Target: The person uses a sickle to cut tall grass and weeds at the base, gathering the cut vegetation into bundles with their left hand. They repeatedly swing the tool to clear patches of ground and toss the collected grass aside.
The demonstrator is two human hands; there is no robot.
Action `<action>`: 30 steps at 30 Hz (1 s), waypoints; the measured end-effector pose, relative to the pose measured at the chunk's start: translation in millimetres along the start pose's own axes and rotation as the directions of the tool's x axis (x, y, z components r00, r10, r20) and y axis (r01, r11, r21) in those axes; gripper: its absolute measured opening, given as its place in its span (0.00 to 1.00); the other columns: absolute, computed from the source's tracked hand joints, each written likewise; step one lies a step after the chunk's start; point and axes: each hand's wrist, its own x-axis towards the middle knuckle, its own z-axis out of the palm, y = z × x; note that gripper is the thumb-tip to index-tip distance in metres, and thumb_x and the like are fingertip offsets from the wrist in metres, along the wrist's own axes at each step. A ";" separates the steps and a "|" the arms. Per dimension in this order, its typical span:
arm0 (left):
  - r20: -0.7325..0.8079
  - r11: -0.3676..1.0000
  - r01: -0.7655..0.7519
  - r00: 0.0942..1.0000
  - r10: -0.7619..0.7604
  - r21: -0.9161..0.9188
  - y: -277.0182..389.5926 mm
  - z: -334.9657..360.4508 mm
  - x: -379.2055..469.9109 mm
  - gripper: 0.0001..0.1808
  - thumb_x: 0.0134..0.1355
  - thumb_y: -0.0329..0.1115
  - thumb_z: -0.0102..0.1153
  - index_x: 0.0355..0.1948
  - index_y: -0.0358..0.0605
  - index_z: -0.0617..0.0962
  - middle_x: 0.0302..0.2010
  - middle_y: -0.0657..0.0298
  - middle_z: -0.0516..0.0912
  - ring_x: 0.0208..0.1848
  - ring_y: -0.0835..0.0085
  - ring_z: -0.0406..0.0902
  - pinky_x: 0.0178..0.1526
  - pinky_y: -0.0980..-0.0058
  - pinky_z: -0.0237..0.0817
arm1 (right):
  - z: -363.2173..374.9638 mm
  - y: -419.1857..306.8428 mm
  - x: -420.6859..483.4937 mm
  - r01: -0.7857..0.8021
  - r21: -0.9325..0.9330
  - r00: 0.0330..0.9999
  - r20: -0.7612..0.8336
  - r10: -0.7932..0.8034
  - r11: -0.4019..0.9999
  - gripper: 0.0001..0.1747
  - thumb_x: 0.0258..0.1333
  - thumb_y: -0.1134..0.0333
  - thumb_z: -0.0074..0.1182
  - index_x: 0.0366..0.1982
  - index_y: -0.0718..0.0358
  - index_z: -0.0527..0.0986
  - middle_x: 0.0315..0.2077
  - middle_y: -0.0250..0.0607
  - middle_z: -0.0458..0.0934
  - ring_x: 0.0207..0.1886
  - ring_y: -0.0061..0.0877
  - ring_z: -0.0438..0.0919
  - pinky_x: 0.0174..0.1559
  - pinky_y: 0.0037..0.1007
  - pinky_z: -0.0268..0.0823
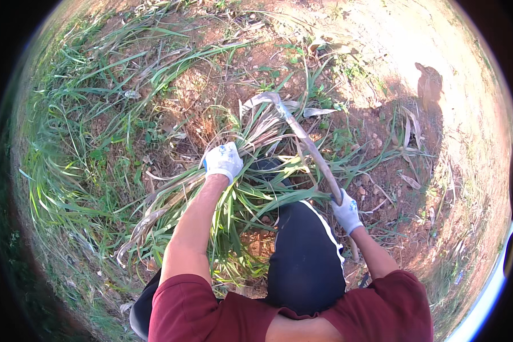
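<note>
My left hand, in a white knit glove with blue marks, is closed around a thick bunch of long grass. Green blades spill down towards my legs, and the brownish stem ends fan out past my fist. In a matching glove, my right hand grips the wooden handle of a sickle. Its curved metal head arches over the stem ends; whether the blade touches them I cannot tell. The handle's lower end shows below my right hand.
My bent knee in dark trousers is between my arms. Uncut-looking grass covers the left side. Reddish stony soil shows ahead, with dry leaves at right. A shadow falls on the sunlit ground.
</note>
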 end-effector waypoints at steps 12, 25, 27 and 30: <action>-0.031 0.989 0.034 0.999 -0.039 -0.147 3.8 16.6 -29.0 0.14 0.57 0.42 0.54 0.37 0.45 0.81 0.35 0.50 0.86 0.40 0.55 0.84 0.45 0.60 0.73 | 12.2 -58.2 38.8 0.422 0.178 0.899 -0.206 -0.385 0.889 0.14 0.58 0.66 0.55 0.43 0.65 0.72 0.29 0.55 0.79 0.33 0.52 0.78 0.34 0.41 0.69; -0.038 0.968 0.117 0.991 -0.129 -0.224 15.7 18.1 -55.1 0.18 0.60 0.43 0.47 0.40 0.44 0.82 0.41 0.48 0.85 0.46 0.54 0.83 0.49 0.59 0.73 | 15.0 -34.3 -20.5 0.154 0.290 0.976 -0.195 -0.099 0.945 0.11 0.58 0.66 0.56 0.38 0.65 0.73 0.27 0.48 0.79 0.30 0.41 0.79 0.36 0.37 0.70; -0.067 0.967 0.117 0.989 -0.135 -0.228 17.6 16.9 -56.0 0.18 0.61 0.43 0.48 0.41 0.44 0.83 0.42 0.48 0.85 0.46 0.53 0.84 0.49 0.59 0.73 | 13.0 -47.3 -0.5 0.341 0.279 0.916 -0.313 -0.250 0.898 0.11 0.59 0.65 0.55 0.38 0.66 0.72 0.28 0.51 0.79 0.31 0.44 0.80 0.35 0.39 0.70; 0.000 0.939 0.165 0.985 -0.173 -0.302 19.4 10.2 -59.3 0.23 0.56 0.49 0.54 0.45 0.44 0.81 0.46 0.50 0.84 0.48 0.54 0.82 0.52 0.60 0.71 | 13.1 -23.9 -20.7 0.220 0.039 0.966 -0.150 -0.212 0.975 0.13 0.56 0.66 0.54 0.41 0.64 0.73 0.31 0.56 0.80 0.35 0.52 0.79 0.36 0.42 0.71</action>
